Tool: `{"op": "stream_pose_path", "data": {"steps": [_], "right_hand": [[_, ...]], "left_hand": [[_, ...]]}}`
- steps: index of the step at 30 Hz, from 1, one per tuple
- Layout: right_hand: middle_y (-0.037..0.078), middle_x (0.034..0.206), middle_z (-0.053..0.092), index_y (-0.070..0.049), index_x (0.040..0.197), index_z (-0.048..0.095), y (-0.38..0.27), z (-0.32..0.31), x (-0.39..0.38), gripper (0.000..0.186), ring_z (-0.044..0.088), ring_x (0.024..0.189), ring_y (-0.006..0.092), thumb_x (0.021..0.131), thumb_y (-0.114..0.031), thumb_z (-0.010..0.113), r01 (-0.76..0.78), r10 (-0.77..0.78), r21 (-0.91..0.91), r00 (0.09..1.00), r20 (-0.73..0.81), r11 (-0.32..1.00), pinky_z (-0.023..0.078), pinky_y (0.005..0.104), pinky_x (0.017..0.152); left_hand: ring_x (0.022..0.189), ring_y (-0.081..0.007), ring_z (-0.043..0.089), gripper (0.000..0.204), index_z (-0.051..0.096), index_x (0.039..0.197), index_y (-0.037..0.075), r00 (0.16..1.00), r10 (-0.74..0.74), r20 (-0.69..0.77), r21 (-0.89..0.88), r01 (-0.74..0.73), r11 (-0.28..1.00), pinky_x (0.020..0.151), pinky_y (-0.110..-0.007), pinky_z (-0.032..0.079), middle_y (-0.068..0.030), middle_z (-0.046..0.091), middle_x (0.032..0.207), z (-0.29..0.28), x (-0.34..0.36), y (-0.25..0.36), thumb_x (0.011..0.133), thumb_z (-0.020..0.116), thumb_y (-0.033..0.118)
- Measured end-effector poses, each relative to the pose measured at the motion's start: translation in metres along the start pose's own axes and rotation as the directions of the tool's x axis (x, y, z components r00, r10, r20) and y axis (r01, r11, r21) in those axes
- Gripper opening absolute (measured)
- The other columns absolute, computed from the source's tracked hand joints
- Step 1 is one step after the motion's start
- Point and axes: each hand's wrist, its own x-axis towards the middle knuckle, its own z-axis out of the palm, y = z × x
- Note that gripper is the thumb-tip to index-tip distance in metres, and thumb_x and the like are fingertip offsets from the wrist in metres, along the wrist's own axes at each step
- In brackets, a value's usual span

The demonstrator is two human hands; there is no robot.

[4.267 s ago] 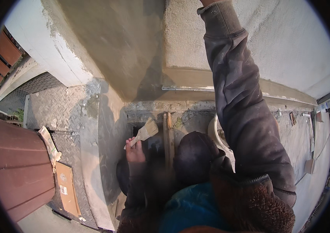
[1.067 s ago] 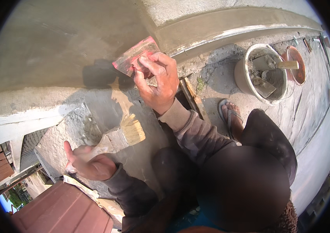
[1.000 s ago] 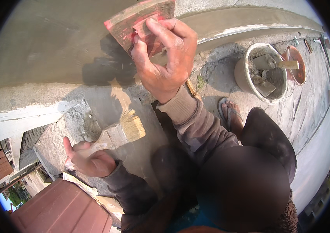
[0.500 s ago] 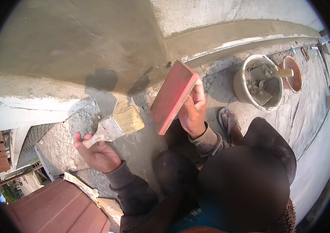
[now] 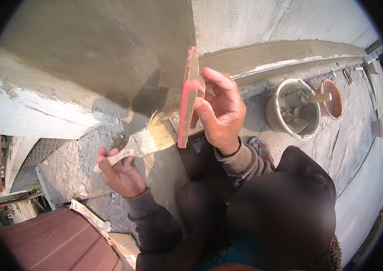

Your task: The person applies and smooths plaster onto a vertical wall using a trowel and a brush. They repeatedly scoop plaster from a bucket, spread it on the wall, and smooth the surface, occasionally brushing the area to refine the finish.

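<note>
My right hand (image 5: 223,119) grips a red, cement-smeared plastering float (image 5: 184,122), held upright and edge-on at the centre of the view, in front of the corner of the smooth grey-brown plastered wall (image 5: 106,45). My left hand (image 5: 126,178), lower left, has its fingers around the handle of a wide paintbrush (image 5: 151,140), whose pale bristles point up and right, just left of the float. The brush is over a grey concrete step. Whether the float touches the wall I cannot tell.
A pale bucket (image 5: 275,122) of grey mix with a wooden-handled tool stands right, beside an orange bucket (image 5: 338,104). My sandalled foot (image 5: 263,151) is below them. A brown panel (image 5: 60,239), cardboard (image 5: 124,244) and a textured plate (image 5: 65,167) lie to the left.
My right hand has come down from high on the wall, and the float has turned from flat to edge-on. My left hand with the brush has shifted slightly right.
</note>
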Motion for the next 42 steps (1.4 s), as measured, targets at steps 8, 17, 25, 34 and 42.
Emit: {"op": "stream_pose_path", "data": {"steps": [8,17,25,34,42], "right_hand": [[0.009,0.098,0.06,-0.006,0.108,0.07,0.013,0.055,0.13,0.031,0.062,0.075,0.0189,0.078,-0.002,0.076,0.557,-0.731,-0.65,0.682,0.003,0.517,0.052,0.0309,0.062],[0.007,0.096,0.057,-0.011,0.112,0.068,0.077,0.019,-0.009,0.043,0.062,0.077,0.0184,0.073,-0.002,0.083,0.427,-0.45,-0.674,0.879,0.155,0.602,0.051,0.0266,0.054],[0.003,0.093,0.06,-0.022,0.103,0.075,0.097,0.035,0.024,0.036,0.064,0.073,0.0162,0.069,-0.011,0.082,0.512,-0.502,-0.77,0.814,0.292,0.382,0.052,0.031,0.053],[0.008,0.094,0.061,-0.012,0.102,0.072,0.014,0.066,0.12,0.026,0.063,0.073,0.0218,0.077,-0.005,0.075,0.575,-0.712,-0.729,0.68,0.174,0.372,0.051,0.0328,0.058],[0.007,0.102,0.055,-0.021,0.115,0.069,0.125,-0.027,-0.067,0.037,0.066,0.081,0.0231,0.079,-0.014,0.076,0.475,0.027,-0.772,0.845,0.535,0.422,0.057,0.0357,0.059]], "left_hand": [[0.1,-0.0182,0.055,0.053,0.04,0.143,-0.001,0.998,0.071,0.003,0.186,-0.07,0.98,0.082,-0.032,0.054,-0.0111,0.05,0.114,-0.011,-0.005,0.004,0.105,0.053,0.033],[0.092,-0.0177,0.059,0.047,0.043,0.139,-0.001,0.989,0.097,-0.108,0.019,-0.096,0.995,0.074,-0.026,0.053,-0.0109,0.057,0.105,-0.002,-0.001,0.009,0.106,0.053,0.031],[0.09,-0.0238,0.066,0.048,0.045,0.135,-0.003,0.988,0.106,-0.116,-0.065,-0.114,0.991,0.079,-0.041,0.061,-0.0123,0.061,0.094,0.0,0.007,0.007,0.104,0.054,0.033],[0.091,-0.0232,0.063,0.051,0.046,0.134,-0.003,0.982,0.118,-0.149,0.029,-0.115,0.993,0.081,-0.041,0.059,-0.0111,0.059,0.094,-0.001,0.004,0.009,0.103,0.055,0.036],[0.093,-0.0233,0.063,0.05,0.046,0.135,-0.003,0.982,0.14,-0.13,0.034,-0.137,0.99,0.082,-0.04,0.058,-0.0105,0.058,0.095,-0.003,0.004,0.013,0.104,0.054,0.035]]}}
